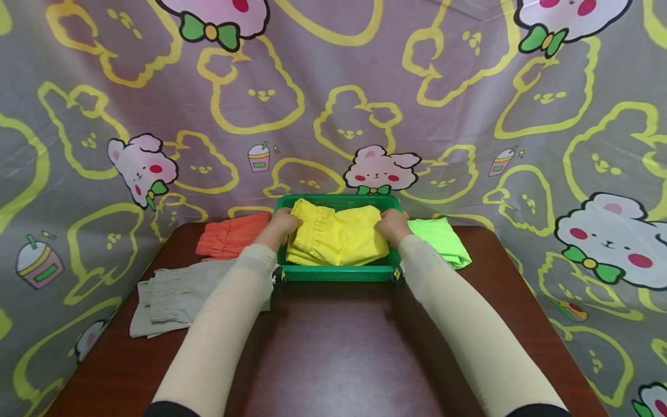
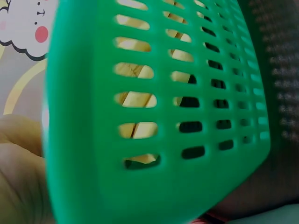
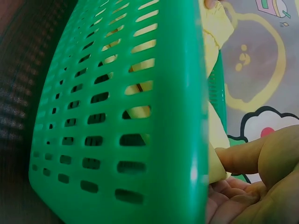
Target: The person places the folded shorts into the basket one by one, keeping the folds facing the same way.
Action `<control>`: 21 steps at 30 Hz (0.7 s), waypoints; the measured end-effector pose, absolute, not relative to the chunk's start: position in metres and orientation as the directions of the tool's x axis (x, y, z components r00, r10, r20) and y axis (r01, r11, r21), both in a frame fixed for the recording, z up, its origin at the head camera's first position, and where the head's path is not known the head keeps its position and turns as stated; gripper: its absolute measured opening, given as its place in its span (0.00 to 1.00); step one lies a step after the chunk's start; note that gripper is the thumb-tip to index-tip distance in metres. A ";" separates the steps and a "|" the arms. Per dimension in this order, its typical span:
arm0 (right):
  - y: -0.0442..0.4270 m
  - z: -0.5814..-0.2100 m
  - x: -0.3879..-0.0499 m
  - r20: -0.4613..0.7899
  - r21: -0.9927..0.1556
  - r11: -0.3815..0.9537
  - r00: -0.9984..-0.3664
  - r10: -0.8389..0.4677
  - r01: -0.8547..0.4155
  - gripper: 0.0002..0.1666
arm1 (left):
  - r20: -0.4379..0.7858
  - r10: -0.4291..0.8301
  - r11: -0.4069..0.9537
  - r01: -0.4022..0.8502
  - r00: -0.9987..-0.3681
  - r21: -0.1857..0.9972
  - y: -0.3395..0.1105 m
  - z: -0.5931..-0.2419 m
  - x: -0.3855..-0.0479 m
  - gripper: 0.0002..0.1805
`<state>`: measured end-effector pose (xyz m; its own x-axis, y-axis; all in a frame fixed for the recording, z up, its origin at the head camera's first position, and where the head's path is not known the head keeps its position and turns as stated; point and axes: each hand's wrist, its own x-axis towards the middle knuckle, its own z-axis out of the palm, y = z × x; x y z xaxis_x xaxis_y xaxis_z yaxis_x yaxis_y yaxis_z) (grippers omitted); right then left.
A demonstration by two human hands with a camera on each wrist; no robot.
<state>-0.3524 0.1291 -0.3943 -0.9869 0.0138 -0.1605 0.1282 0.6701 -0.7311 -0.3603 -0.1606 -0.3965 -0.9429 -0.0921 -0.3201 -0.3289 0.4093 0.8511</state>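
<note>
I have the yellow garment [image 1: 344, 234] between my two grips, folded, within the rim of the green basket [image 1: 339, 270] at the far side of the tabletop [image 1: 333, 353]. My left grip [image 1: 281, 226] pinches its left edge, beside the gathered waistband. My right grip [image 1: 394, 226] is closed on the opposite edge; the right wrist view shows me the thumb pressed against the garment and fingers below it. The left wrist view gives me only part of a hand behind the basket's rim, so I read that side from the head view. Through the slots in the basket's walls I see yellow, and on the right some of the garment stands above the rim. I cannot tell whether it touches the basket's floor.

Left of the basket I see an orange garment [image 1: 231, 236], folded; nearer me lies a grey garment [image 1: 179, 296], partly hidden by the left sleeve [image 1: 216, 333]. Right of the basket is a lime garment [image 1: 442, 240], near the right sleeve [image 1: 469, 324]. A grey curtain [image 1: 312, 63] printed with cartoon animals and cups hangs behind.
</note>
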 end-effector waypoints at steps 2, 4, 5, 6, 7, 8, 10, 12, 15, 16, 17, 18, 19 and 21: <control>0.128 -0.396 -0.354 -0.141 -0.726 0.679 -0.990 0.000 0.104 0.20 | -0.324 -0.089 0.413 -0.331 -0.942 0.848 -0.161 -0.397 -0.361 0.34; 0.128 -0.396 -0.354 -0.124 -0.716 0.692 -0.992 -0.004 0.087 0.20 | -0.324 -0.084 0.413 -0.329 -0.942 0.849 -0.161 -0.397 -0.361 0.34; 0.127 -0.396 -0.354 -0.117 -0.709 0.701 -0.993 -0.003 0.081 0.19 | -0.323 -0.081 0.414 -0.327 -0.943 0.850 -0.161 -0.397 -0.361 0.34; 0.126 -0.396 -0.353 -0.113 -0.701 0.709 -0.994 -0.005 0.077 0.19 | -0.324 -0.080 0.419 -0.327 -0.943 0.847 -0.161 -0.396 -0.360 0.34; 0.126 -0.396 -0.353 -0.109 -0.695 0.716 -0.994 -0.007 0.071 0.19 | -0.323 -0.081 0.431 -0.325 -0.943 0.842 -0.161 -0.396 -0.360 0.34; 0.125 -0.396 -0.352 -0.108 -0.688 0.722 -0.994 -0.009 0.068 0.19 | -0.322 -0.083 0.443 -0.324 -0.943 0.836 -0.161 -0.396 -0.359 0.34; 0.123 -0.395 -0.351 -0.113 -0.682 0.728 -0.994 -0.010 0.070 0.19 | -0.322 -0.087 0.462 -0.324 -0.943 0.825 -0.161 -0.395 -0.358 0.34; 0.122 -0.395 -0.350 -0.122 -0.677 0.733 -0.992 -0.013 0.074 0.19 | -0.330 -0.088 0.473 -0.331 -0.940 0.816 -0.162 -0.394 -0.357 0.35; 0.121 -0.395 -0.351 -0.139 -0.663 0.744 -0.990 -0.015 0.081 0.19 | -0.345 -0.078 0.469 -0.340 -0.935 0.815 -0.162 -0.391 -0.355 0.36; 0.121 -0.396 -0.351 -0.146 -0.657 0.749 -0.989 -0.016 0.084 0.19 | -0.351 -0.072 0.472 -0.342 -0.933 0.812 -0.162 -0.391 -0.354 0.36; 0.121 -0.397 -0.352 -0.152 -0.649 0.756 -0.988 -0.018 0.086 0.19 | -0.356 -0.069 0.477 -0.345 -0.932 0.809 -0.162 -0.392 -0.354 0.36; 0.121 -0.398 -0.353 -0.161 -0.639 0.764 -0.987 -0.018 0.090 0.19 | -0.358 -0.069 0.485 -0.345 -0.931 0.804 -0.162 -0.393 -0.355 0.36; 0.121 -0.399 -0.354 -0.169 -0.629 0.772 -0.985 -0.019 0.093 0.19 | -0.360 -0.071 0.488 -0.347 -0.930 0.801 -0.161 -0.394 -0.355 0.36; 0.121 -0.400 -0.356 -0.189 -0.611 0.785 -0.982 -0.015 0.105 0.18 | -0.361 -0.074 0.491 -0.349 -0.930 0.798 -0.159 -0.398 -0.356 0.36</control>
